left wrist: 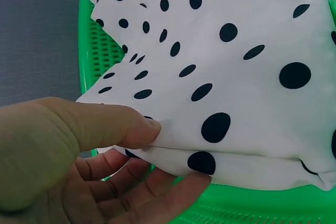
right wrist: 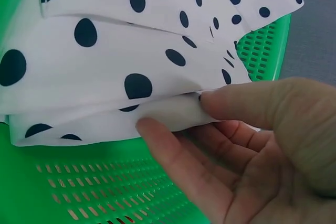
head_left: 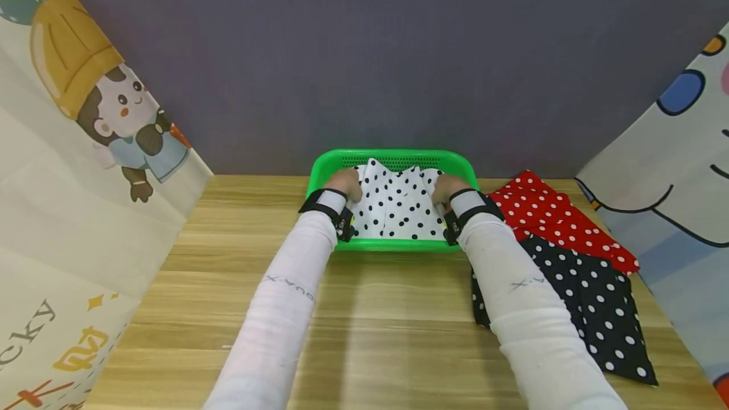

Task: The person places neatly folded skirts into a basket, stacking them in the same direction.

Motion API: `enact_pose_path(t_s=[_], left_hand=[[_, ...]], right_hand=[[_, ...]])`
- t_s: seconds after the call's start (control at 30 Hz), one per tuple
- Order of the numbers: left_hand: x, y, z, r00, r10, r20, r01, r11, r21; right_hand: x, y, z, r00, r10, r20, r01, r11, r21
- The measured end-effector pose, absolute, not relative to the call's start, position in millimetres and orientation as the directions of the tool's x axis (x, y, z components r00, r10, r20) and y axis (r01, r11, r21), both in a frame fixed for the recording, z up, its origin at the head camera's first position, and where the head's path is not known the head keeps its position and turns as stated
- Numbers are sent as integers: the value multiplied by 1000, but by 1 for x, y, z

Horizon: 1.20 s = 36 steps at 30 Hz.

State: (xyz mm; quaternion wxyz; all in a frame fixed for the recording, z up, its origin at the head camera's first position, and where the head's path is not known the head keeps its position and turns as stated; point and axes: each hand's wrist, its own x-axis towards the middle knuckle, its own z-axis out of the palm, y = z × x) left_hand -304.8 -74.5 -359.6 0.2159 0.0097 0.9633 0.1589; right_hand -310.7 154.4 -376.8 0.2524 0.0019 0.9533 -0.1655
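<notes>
A folded white cloth with black polka dots (head_left: 397, 207) lies in a green plastic basket (head_left: 393, 246). My left hand (head_left: 346, 183) pinches the cloth's left edge; in the left wrist view the thumb (left wrist: 128, 125) presses on top and the fingers sit underneath. On the opposite side my right hand (head_left: 447, 188) holds the right edge, its thumb (right wrist: 236, 103) over a fold and its fingers curled below. Small peaks of cloth rise at the back, near the basket's far wall. In the head view, the fingertips of both hands are mostly hidden.
Right of the basket a red cloth with white dots (head_left: 549, 214) lies on the wooden table (head_left: 250, 258). A black cloth with white dots (head_left: 604, 309) overlaps it, partly behind my right sleeve (head_left: 529, 309). A dark grey wall (head_left: 398, 55) stands behind; printed side walls flank the table.
</notes>
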Motion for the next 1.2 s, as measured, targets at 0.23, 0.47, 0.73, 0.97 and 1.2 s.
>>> enact_pose_path(t_s=[0.23,0.47,0.73,0.97,1.2], left_hand=[[-307,-74,-364,-908,94,-409,-38,953,302],[-315,-77,-371,-876,71,-477,-109,935,338],[-308,-84,-365,-844,81,-530,-104,945,310],[-301,-92,-361,-808,157,-568,-23,955,297],[-299,-95,-359,-804,191,-564,37,961,273]], right_hand=[[-306,149,-374,-832,-128,-540,114,913,-392],[-303,150,-374,-808,-137,-574,145,896,-419],[-300,155,-374,-780,-146,-609,146,903,-404],[-296,160,-373,-763,-176,-621,108,914,-392],[-289,161,-362,-759,-214,-615,61,916,-396]])
